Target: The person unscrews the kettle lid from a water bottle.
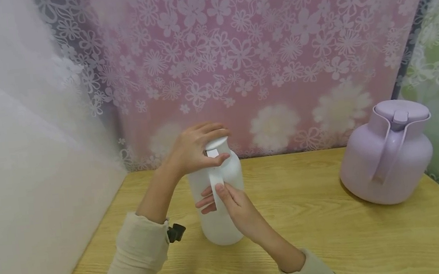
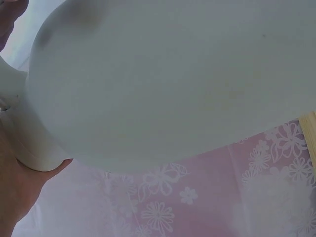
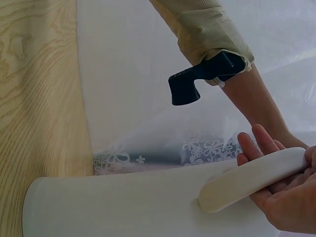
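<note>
A white thermos jug [image 1: 225,228] stands upright on the table in the head view, its handle [image 3: 252,180] turned toward me. My left hand [image 1: 194,148] grips the top, fingers over the white lid [image 1: 217,143] and thumb below it near the handle's upper end. Lower down, my right hand [image 1: 245,210] holds the handle, thumb along its outside and fingers passed through behind it. The jug's pale body [image 2: 173,89] fills most of the left wrist view and hides part of the left hand's fingers.
A lilac thermos jug [image 1: 386,159] stands at the right of the wooden table [image 1: 294,236]. Pink floral sheeting [image 1: 236,64] hangs behind the table, and a whitish sheet [image 1: 24,153] closes off the left side. A black wrist mount [image 3: 197,79] sticks out from the left sleeve.
</note>
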Demonstrator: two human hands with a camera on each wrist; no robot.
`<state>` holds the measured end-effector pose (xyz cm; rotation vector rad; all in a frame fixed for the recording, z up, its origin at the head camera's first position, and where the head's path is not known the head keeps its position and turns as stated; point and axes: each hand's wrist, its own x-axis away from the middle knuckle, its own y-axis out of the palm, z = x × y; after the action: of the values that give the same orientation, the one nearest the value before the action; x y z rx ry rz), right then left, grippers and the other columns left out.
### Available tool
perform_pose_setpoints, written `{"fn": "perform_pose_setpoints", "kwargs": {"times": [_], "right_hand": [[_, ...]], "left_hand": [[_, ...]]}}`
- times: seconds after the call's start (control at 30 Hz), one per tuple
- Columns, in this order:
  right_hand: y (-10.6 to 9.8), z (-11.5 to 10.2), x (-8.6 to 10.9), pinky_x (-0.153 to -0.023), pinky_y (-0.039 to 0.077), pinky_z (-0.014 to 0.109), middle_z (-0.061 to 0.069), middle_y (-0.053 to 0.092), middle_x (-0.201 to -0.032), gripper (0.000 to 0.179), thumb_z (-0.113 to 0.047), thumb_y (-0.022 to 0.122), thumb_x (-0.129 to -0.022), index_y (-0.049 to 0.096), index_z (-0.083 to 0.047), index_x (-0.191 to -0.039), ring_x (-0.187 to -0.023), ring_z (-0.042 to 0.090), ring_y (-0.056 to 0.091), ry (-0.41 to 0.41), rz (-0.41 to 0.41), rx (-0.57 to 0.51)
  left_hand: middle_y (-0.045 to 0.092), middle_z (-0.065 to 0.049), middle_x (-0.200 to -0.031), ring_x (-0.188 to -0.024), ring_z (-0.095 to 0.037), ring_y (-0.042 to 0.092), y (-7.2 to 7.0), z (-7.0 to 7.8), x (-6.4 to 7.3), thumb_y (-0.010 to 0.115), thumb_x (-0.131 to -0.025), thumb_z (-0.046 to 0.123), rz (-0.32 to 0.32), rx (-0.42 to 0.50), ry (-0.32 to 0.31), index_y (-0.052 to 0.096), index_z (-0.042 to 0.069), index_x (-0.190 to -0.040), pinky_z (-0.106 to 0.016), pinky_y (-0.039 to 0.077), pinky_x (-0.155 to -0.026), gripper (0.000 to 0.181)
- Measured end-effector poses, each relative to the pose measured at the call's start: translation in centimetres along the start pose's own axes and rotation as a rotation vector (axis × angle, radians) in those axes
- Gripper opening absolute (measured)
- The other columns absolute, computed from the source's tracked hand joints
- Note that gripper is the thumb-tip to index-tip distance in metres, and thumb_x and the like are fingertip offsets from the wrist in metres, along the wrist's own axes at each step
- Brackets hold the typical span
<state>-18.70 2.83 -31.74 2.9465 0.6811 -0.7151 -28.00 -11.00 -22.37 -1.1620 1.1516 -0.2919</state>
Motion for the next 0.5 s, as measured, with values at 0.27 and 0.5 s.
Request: {"fn": "perform_pose_setpoints", "kwargs": {"times": [0.27,0.5], "right_hand": [[0.1,-0.2,0.1,-0.080,0.048,0.037,0.021,0.064,-0.097,0.043,-0.023,0.026,-0.103,0.052,0.010,-0.110,-0.086,0.031,0.063,-0.007,0.002,0.013],[0.1,-0.1,0.0,-0.079,0.049,0.040,0.022,0.064,-0.097,0.044,-0.024,0.025,-0.103,0.052,0.010,-0.110,-0.086,0.032,0.063,0.001,0.006,0.010]], "left_hand": [[0.053,-0.003,-0.129,-0.119,-0.024,0.044,-0.2,0.8,-0.1,0.050,-0.080,0.054,-0.024,-0.039,-0.073,0.060,0.020,-0.123,-0.045,0.036,-0.095,0.055],[0.048,0.000,-0.133,-0.123,-0.022,0.040,-0.5,1.9,-0.3,0.050,-0.083,0.057,-0.107,-0.131,-0.191,0.054,0.027,-0.128,-0.045,0.034,-0.097,0.055]]}}
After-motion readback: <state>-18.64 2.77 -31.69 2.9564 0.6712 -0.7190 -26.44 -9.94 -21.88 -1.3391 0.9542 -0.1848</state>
